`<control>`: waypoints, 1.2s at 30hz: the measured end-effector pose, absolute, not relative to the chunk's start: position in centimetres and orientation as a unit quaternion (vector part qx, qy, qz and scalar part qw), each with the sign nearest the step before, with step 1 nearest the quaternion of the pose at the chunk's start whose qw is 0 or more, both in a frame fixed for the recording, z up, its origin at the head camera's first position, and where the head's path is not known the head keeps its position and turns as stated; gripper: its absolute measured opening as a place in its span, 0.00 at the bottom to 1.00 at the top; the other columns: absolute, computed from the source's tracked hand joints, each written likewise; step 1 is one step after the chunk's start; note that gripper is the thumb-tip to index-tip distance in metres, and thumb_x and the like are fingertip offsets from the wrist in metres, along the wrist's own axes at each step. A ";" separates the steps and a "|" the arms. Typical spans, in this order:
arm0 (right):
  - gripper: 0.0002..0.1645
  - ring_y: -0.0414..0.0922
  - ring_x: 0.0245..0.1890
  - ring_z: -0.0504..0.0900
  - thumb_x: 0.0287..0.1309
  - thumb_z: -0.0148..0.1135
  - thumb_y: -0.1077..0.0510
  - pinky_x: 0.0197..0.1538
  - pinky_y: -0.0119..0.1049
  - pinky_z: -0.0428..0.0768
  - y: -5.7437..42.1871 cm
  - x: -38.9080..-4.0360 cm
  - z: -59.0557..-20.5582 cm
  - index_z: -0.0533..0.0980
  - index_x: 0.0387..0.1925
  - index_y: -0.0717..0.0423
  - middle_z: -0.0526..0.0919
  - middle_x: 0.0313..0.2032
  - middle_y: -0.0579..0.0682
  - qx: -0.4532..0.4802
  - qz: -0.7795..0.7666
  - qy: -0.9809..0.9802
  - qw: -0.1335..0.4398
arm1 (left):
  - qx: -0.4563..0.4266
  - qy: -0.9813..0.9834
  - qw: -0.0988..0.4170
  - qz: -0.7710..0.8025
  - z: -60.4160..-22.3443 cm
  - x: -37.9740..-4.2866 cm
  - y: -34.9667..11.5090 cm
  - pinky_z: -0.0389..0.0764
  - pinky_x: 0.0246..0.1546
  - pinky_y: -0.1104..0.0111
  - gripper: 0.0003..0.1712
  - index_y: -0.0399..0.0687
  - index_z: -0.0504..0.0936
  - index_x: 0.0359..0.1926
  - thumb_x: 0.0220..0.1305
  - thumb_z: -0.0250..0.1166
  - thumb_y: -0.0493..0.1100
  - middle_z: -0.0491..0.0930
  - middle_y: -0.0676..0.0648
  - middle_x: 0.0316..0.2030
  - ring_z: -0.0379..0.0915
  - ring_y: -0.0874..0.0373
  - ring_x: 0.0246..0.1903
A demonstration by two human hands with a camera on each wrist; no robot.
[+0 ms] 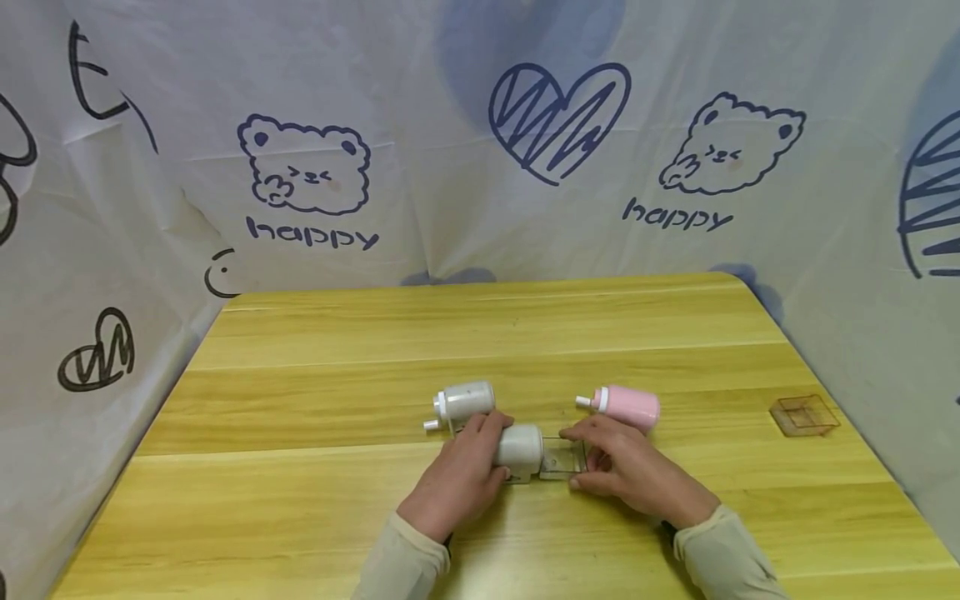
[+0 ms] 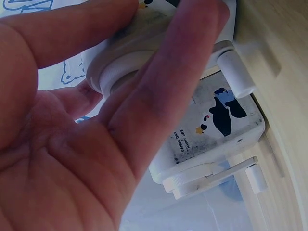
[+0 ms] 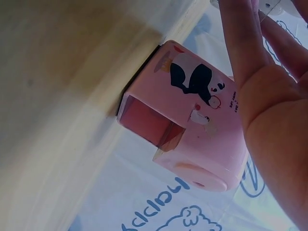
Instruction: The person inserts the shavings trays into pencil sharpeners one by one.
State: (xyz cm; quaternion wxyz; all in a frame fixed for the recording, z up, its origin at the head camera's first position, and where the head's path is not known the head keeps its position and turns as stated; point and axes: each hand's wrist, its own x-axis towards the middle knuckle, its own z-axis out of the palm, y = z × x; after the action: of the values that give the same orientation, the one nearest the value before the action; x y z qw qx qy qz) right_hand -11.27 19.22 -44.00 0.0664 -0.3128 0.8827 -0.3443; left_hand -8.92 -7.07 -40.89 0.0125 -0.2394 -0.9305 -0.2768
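My left hand (image 1: 463,482) grips a white hand-crank pencil sharpener (image 1: 520,446) lying on its side, fingers over the top and thumb on the near side. In the left wrist view, fingers partly cover this sharpener (image 2: 139,36). A clear drawer (image 1: 561,458) lies at its right end. My right hand (image 1: 637,468) pinches that drawer between thumb and fingers; how far it sits inside the body is hard to tell. Just behind the left hand lies a second white sharpener (image 1: 468,400) with a panda print. Beyond the right hand lies a pink sharpener (image 1: 632,405).
A reddish see-through drawer (image 1: 804,417) stands alone near the table's right edge. The pink sharpener has an open slot (image 3: 149,120) at one end, seen in the right wrist view. Behind the wooden table (image 1: 480,333) hangs a printed white cloth (image 1: 435,150).
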 end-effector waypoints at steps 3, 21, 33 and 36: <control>0.33 0.33 0.33 0.73 0.56 0.67 0.48 0.36 0.32 0.76 19.3 -11.3 -44.1 0.71 0.62 0.55 0.74 0.45 0.48 -0.317 -0.341 0.883 0.067 | -0.240 -0.931 0.010 -0.276 -40.9 -9.0 -7.0 0.75 0.47 0.52 0.29 0.42 0.68 0.58 0.56 0.67 0.36 0.73 0.40 0.50 0.74 0.47 0.47; 0.32 0.34 0.34 0.73 0.56 0.66 0.48 0.37 0.33 0.76 18.4 -11.3 -44.1 0.72 0.60 0.56 0.75 0.49 0.50 -0.346 -0.337 0.873 0.065 | -0.238 -0.929 0.008 -0.284 -41.0 -9.1 -7.0 0.75 0.48 0.54 0.29 0.43 0.68 0.58 0.56 0.67 0.36 0.74 0.41 0.50 0.74 0.47 0.47; 0.32 0.34 0.34 0.73 0.57 0.65 0.48 0.38 0.34 0.75 18.2 -11.5 -44.2 0.72 0.61 0.56 0.75 0.50 0.50 -0.348 -0.317 0.880 0.069 | -0.241 -0.929 0.006 -0.281 -40.9 -9.0 -6.9 0.75 0.48 0.53 0.28 0.41 0.68 0.58 0.56 0.67 0.36 0.73 0.39 0.50 0.74 0.46 0.47; 0.32 0.34 0.34 0.72 0.57 0.65 0.49 0.38 0.33 0.75 18.2 -11.7 -44.1 0.72 0.61 0.56 0.75 0.50 0.50 -0.347 -0.310 0.882 0.074 | -0.242 -0.929 0.004 -0.280 -40.8 -9.0 -6.9 0.75 0.49 0.53 0.28 0.41 0.68 0.58 0.56 0.67 0.35 0.73 0.39 0.50 0.74 0.46 0.48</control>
State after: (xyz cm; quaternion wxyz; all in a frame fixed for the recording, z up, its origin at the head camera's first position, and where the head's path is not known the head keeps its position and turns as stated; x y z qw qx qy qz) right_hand -11.70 18.17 -44.06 0.0738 -0.3465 0.8824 -0.3097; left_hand -9.03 -6.91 -40.77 0.0042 -0.2419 -0.9289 -0.2804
